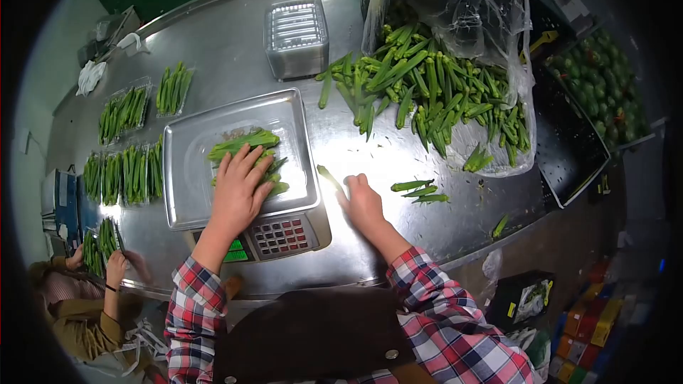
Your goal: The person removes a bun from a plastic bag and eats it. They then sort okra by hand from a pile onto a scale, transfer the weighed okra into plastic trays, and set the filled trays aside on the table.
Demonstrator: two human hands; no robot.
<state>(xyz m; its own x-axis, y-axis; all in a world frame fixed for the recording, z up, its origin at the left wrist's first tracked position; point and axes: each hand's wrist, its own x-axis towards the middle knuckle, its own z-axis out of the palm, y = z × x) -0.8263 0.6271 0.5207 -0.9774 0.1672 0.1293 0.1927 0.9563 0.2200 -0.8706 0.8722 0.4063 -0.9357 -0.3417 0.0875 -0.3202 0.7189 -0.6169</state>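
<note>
My left hand point(242, 188) lies over a small pile of green okra pods point(245, 142) on the steel pan of a weighing scale point(178, 192). Its fingers are stretched and slightly spread, touching the pods; the palm hides part of the pile. Just right of the scale, my right hand point(364, 205) is closed around a single okra pod point(329, 176), whose pale tip points up and left. The scale's keypad point(279, 237) and green display point(235, 251) face me. A few loose pods point(421, 190) lie on the steel table to the right of my right hand.
A big okra heap point(434, 85) spills from a clear plastic bag point(523, 149). Stacked clear trays point(297, 32) stand behind the scale. Several filled okra packs point(124, 114) line the left side. A co-worker's hands point(116, 268) handle a pack there. A black crate point(576, 149) sits at right.
</note>
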